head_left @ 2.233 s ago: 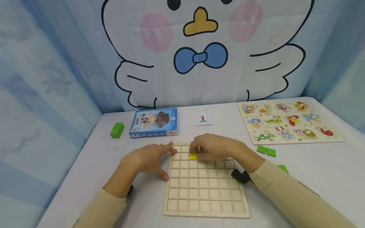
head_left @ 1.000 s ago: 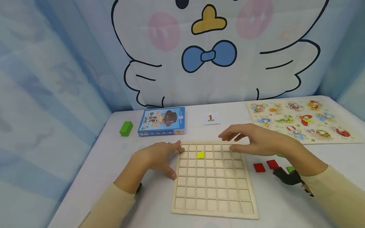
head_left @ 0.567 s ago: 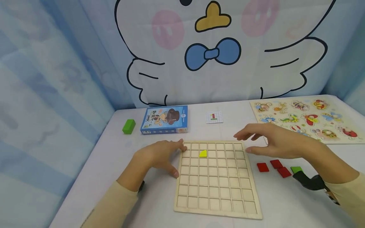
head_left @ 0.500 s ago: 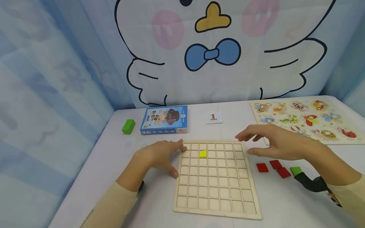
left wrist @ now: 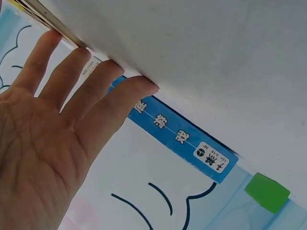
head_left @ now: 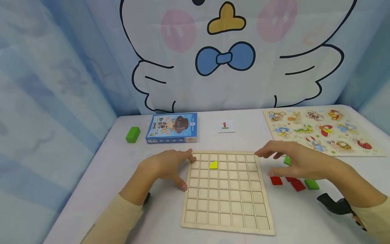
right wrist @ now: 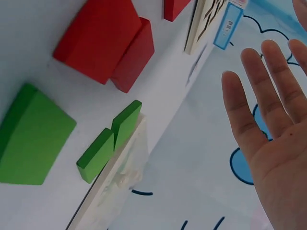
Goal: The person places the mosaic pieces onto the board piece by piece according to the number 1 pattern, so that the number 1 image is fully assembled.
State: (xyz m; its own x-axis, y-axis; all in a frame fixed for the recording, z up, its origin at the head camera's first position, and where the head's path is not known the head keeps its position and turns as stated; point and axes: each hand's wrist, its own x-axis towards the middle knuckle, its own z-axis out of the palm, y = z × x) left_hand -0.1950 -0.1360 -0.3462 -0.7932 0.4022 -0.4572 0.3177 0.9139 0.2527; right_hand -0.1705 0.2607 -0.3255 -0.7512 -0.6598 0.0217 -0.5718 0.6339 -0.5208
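My left hand (head_left: 166, 167) lay against the left edge of the square pale wooden grid board (head_left: 228, 200), its fingers unclenched, fingertips touching near the far left corner and thumb against the edge closer to me. My right hand (head_left: 294, 159) hung just off the board's right edge with nothing in its grasp, the fingers lightly bent and the thumb apart from them. From the head view I could not tell whether that thumb touched the red tile under it.

On the board, one small flat yellow piece with a cut corner (head_left: 213, 165) sat in the third column from the left, second row from the far edge. To the right of the board lay three flat red square tiles (head_left: 298, 185), two of them touching, and just beyond them a flat green tile (head_left: 312, 184). Farther back on that side, two more flat green tiles (right wrist: 125, 120) lay side by side, near a pale puzzle board printed with colourful insects (head_left: 374, 151).

Past the board's far edge was a small white gridded card (head_left: 225, 126) with a red and green pattern. Beyond its far left corner lay a blue cardboard box (head_left: 172, 128), with a bright green rectangular block (head_left: 133, 134) farther left.
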